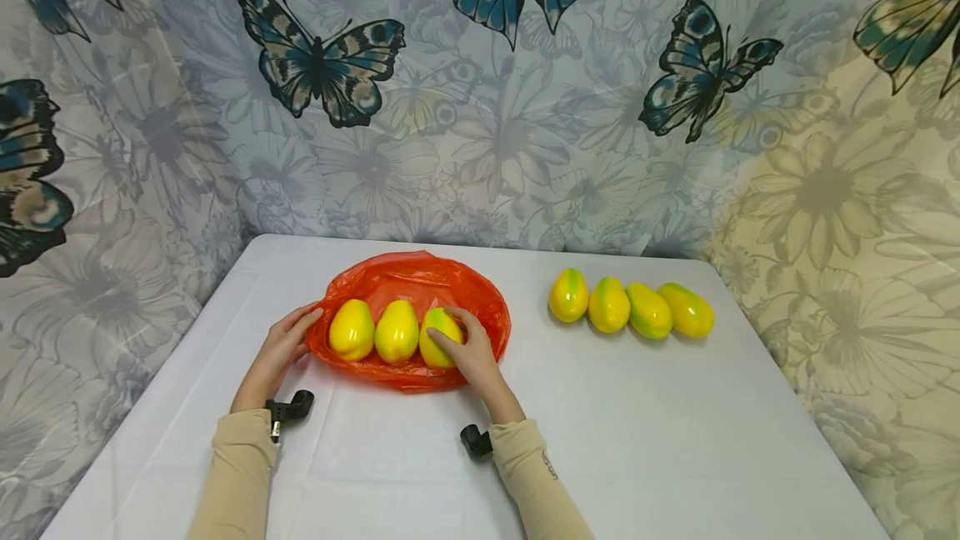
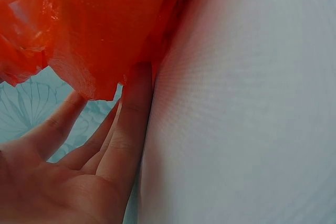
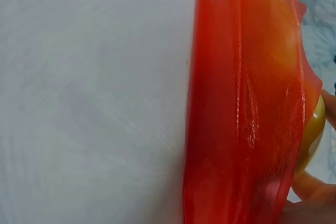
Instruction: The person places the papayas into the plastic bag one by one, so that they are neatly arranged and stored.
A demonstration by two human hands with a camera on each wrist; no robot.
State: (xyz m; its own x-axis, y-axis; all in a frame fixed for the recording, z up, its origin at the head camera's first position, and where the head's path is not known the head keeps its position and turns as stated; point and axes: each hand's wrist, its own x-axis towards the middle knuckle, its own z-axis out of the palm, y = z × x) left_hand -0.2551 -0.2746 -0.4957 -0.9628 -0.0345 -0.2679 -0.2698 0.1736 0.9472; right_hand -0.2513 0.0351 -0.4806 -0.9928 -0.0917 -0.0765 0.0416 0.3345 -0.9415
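Note:
A red plastic bag (image 1: pixel 408 269) lies spread open on the table, its rim turned up around three yellow-green mangoes in a row. The left mango (image 1: pixel 351 330) and the middle mango (image 1: pixel 397 332) rest inside untouched. My right hand (image 1: pixel 472 348) holds the right mango (image 1: pixel 437 336), thumb on the near side and fingers over its far side. At the bag's left edge is my left hand (image 1: pixel 288 336); in the left wrist view its fairly straight fingers (image 2: pixel 123 135) touch the red plastic, which hides the tips. The right wrist view shows the bag's side (image 3: pixel 247 103) mostly covering the held mango (image 3: pixel 313 135).
To the right, several more mangoes (image 1: pixel 609 305) lie side by side on the white-covered table (image 1: pixel 637 440). A butterfly-patterned cloth (image 1: pixel 510 123) hangs behind the table. Black wrist cameras (image 1: pixel 475 442) are strapped at both sleeves.

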